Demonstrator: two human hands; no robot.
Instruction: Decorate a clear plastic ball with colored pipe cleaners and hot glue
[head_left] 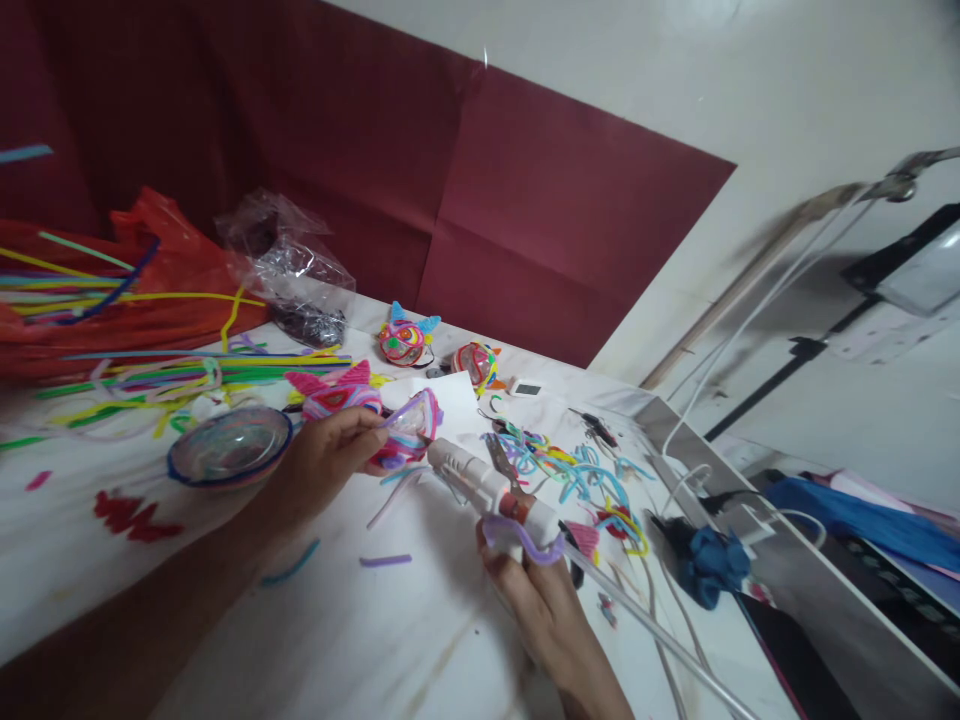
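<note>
Pinching the edge of a decorated clear piece [415,417], near centre, between thumb and fingers of the left hand [337,452]. Curling the right hand [536,595] round a glue gun [484,488] at four o'clock, with its nozzle at the piece, touching or just short, impossible to tell. Crowded at nine by a blue-rimmed bowl [229,450], at ten by a pink-eared piece [345,395], at twelve by a blue-eared figure [403,340], at three by tangled stems [577,465]. Partly covered by left fingers. Cropping a red bag [172,260] leftward, at ten.
</note>
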